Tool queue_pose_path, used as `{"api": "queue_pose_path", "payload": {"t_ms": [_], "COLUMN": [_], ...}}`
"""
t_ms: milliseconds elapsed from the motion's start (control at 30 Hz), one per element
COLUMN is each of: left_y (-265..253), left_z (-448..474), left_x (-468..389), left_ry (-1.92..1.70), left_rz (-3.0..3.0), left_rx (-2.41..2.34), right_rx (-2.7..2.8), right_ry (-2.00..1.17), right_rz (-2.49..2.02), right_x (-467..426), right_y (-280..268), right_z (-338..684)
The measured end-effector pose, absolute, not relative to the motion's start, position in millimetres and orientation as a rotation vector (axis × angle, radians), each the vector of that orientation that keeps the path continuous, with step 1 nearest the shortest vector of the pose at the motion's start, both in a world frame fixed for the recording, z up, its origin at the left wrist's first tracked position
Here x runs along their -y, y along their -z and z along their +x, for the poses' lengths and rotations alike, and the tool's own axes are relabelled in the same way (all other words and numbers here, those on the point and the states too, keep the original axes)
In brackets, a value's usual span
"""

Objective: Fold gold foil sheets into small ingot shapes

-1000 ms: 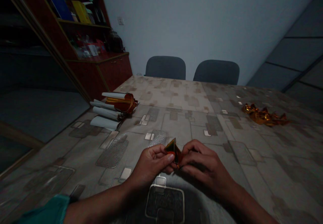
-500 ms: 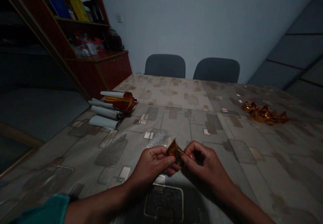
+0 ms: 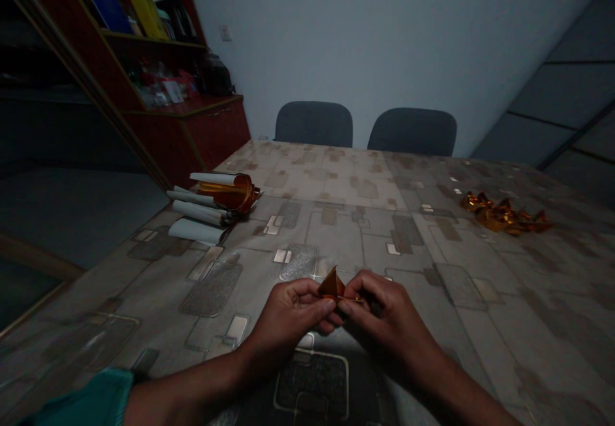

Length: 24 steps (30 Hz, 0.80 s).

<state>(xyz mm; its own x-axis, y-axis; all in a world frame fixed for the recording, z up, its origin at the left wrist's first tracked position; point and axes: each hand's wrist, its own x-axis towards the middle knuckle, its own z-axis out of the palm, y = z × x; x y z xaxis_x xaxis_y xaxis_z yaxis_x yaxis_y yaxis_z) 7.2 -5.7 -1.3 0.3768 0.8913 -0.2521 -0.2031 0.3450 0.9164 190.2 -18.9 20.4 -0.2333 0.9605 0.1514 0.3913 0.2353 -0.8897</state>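
A small piece of folded gold foil paper (image 3: 332, 283) is held between both hands above the near part of the table, one pointed corner standing up. My left hand (image 3: 303, 307) pinches its left side between thumb and fingers. On the other side, my right hand (image 3: 377, 301) grips the right end with thumb and forefinger, and a bit of gold shows by its fingers. The lower part of the foil is hidden by my fingers. To the left lies a stack of curled gold paper sheets with pale backs (image 3: 199, 230). Several folded gold foil pieces (image 3: 504, 214) sit on the right.
The table (image 3: 336, 182) wears a patterned cloth. Two grey chairs (image 3: 314, 123) stand at its far side, before a pale wall. A red-brown cabinet (image 3: 211, 131) with shelves of assorted items is at the back left.
My right thumb and fingers have shifted slightly left and in over the foil. The foil's opening on the right has been pressed down, its peak still upright.
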Motion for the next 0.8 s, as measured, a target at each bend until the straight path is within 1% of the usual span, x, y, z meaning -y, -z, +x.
{"api": "queue_pose_path", "payload": {"t_ms": [100,167,433,567,667,800], "left_y": [0.6,0.6,0.8,2.6,6.0,10.4], "left_z": [6.1,5.4,8.2,8.3,7.1,5.2], "left_x": [3.1,2.4,6.9,5.5,3.5,2.7], "left_ry": [-0.862,-0.871,-0.836,-0.83,-0.823,-0.845], "left_rz": [0.899,0.873,0.872,0.87,0.856,0.83], "left_rx": [-0.918,-0.932,-0.921,-0.923,-0.921,-0.914], "right_rx": [1.7,1.652,1.664,1.688,1.641,1.46], "right_ry": [-1.102,-1.136,-1.0,-1.0,-1.053,-1.245], "right_rz": [-1.207,-1.21,-1.348,-1.343,-1.31,-1.274], "right_x": [20.4,21.0,18.6,18.1,17.7,17.2], "right_y": [-25.2,-26.7,-17.2,-17.0,-17.7,-17.0], "right_z": [193.0,193.7,186.7,186.5,186.9,186.4]}}
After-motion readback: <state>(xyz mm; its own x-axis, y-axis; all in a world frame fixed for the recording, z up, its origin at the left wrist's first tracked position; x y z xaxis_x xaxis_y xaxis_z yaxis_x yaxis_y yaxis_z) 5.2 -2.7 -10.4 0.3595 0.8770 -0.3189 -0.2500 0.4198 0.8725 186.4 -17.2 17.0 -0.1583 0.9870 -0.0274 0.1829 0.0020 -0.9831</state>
